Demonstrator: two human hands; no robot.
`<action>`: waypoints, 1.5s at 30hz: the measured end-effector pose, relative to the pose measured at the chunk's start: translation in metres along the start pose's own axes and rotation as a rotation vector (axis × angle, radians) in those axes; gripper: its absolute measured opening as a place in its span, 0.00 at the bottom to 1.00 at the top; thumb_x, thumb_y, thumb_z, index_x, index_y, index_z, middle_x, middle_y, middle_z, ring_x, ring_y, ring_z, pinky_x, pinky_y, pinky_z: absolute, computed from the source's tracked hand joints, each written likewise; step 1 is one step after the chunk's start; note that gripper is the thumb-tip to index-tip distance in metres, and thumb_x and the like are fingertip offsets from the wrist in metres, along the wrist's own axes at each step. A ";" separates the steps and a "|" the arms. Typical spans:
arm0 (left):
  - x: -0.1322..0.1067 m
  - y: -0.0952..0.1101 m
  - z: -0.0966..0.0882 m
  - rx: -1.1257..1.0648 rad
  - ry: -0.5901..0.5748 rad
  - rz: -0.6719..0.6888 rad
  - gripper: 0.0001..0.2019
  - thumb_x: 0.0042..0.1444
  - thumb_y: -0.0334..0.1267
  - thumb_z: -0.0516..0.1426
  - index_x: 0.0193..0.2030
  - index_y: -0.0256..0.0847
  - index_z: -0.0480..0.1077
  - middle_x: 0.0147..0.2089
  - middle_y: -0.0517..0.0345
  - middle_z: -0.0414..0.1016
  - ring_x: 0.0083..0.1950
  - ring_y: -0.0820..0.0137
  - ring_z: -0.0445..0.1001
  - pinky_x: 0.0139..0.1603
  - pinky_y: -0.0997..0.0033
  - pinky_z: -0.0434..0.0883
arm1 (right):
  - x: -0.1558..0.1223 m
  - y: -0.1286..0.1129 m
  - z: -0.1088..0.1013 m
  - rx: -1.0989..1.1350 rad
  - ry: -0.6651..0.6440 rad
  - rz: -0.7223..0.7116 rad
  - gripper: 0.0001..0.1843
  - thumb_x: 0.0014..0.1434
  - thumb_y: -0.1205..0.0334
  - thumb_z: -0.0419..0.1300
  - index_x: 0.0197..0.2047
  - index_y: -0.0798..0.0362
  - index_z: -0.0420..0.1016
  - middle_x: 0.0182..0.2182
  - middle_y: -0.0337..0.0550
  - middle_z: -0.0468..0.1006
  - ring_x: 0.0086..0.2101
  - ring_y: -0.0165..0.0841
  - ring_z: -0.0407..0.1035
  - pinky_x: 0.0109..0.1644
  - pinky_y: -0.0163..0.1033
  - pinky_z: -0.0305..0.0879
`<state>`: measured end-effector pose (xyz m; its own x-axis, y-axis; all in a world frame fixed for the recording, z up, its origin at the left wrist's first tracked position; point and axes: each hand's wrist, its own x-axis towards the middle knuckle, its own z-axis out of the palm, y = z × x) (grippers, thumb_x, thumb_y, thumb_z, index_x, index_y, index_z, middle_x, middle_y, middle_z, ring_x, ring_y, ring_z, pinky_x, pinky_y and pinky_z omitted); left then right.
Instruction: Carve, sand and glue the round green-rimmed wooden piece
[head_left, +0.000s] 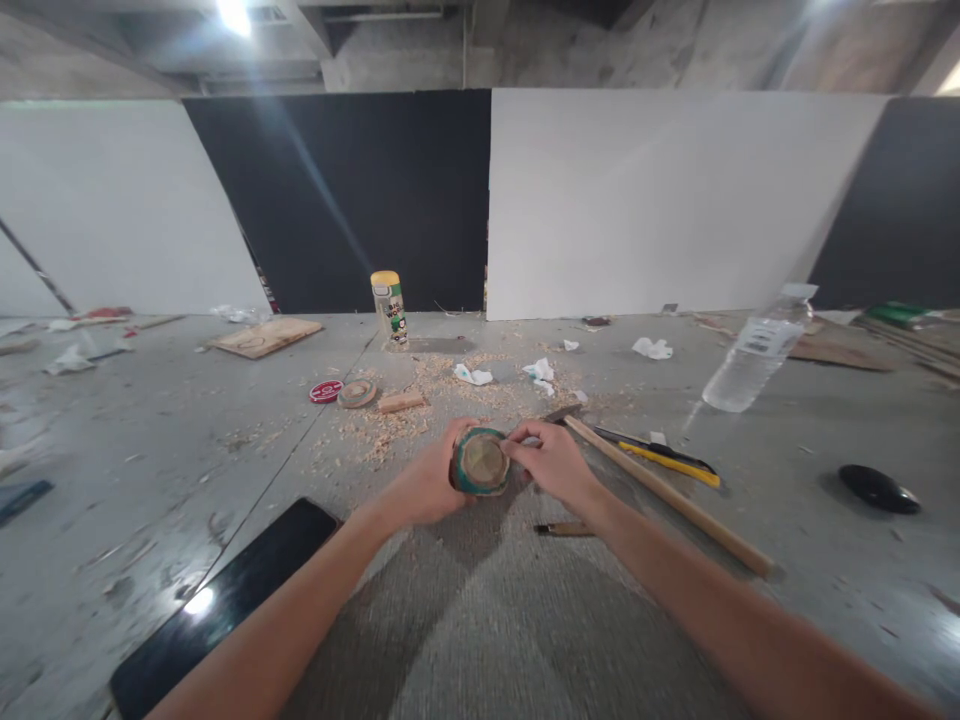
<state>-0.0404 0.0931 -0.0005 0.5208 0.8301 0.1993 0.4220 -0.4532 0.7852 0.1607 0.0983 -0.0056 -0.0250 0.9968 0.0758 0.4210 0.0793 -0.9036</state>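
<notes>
My left hand (pixel 433 477) is wrapped round a round wooden piece (pixel 484 461) with a teal band round its rim and a paler, faceted-looking middle. It is held above the floor with its face turned toward me. My right hand (pixel 551 458) is closed in a pinch at the right side of that face, its fingertips touching it. Anything small between those fingertips is hidden. A hammer-like tool with a long wooden handle (pixel 667 497) lies just right of my right hand. Under my right forearm is a small wooden-handled tool (pixel 564 529), partly covered.
Wood shavings (pixel 390 432) lie ahead, with a wood block (pixel 400 401), a round disc (pixel 357 393), a red lid (pixel 326 391) and crumpled tissues (pixel 540 372). A yellow-capped bottle (pixel 390 310), tilted water bottle (pixel 761 350), yellow cutter (pixel 667 461), black mouse (pixel 877 489) and dark phone-like slab (pixel 232 600) surround me.
</notes>
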 end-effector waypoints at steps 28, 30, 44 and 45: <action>0.007 0.009 0.011 -0.460 0.174 -0.232 0.16 0.55 0.43 0.55 0.49 0.46 0.58 0.39 0.61 0.68 0.31 0.72 0.71 0.24 0.74 0.72 | 0.003 -0.003 -0.004 0.048 0.035 -0.271 0.08 0.52 0.60 0.59 0.23 0.51 0.70 0.31 0.44 0.77 0.32 0.35 0.70 0.37 0.39 0.63; 0.008 0.003 0.011 -0.399 0.186 -0.236 0.16 0.54 0.43 0.56 0.48 0.45 0.60 0.38 0.60 0.69 0.32 0.71 0.72 0.25 0.74 0.71 | 0.003 -0.002 -0.003 0.049 0.013 -0.262 0.08 0.52 0.60 0.59 0.23 0.51 0.71 0.28 0.42 0.76 0.31 0.34 0.69 0.36 0.38 0.63; 0.000 0.037 0.005 0.362 0.308 0.069 0.21 0.52 0.41 0.63 0.54 0.45 0.71 0.57 0.53 0.73 0.61 0.54 0.65 0.64 0.51 0.58 | -0.004 -0.014 0.001 0.216 -0.028 -0.138 0.13 0.47 0.52 0.62 0.20 0.50 0.69 0.18 0.35 0.68 0.23 0.30 0.62 0.30 0.37 0.58; -0.001 0.039 0.007 0.440 0.309 0.086 0.18 0.53 0.40 0.61 0.52 0.45 0.72 0.55 0.53 0.75 0.59 0.54 0.67 0.62 0.50 0.60 | -0.006 -0.016 0.004 0.233 -0.025 -0.135 0.13 0.47 0.52 0.61 0.19 0.50 0.68 0.18 0.35 0.67 0.23 0.30 0.61 0.30 0.37 0.58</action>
<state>-0.0186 0.0721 0.0259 0.3531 0.8106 0.4672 0.6926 -0.5622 0.4520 0.1504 0.0910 0.0069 -0.0901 0.9767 0.1946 0.1926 0.2088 -0.9588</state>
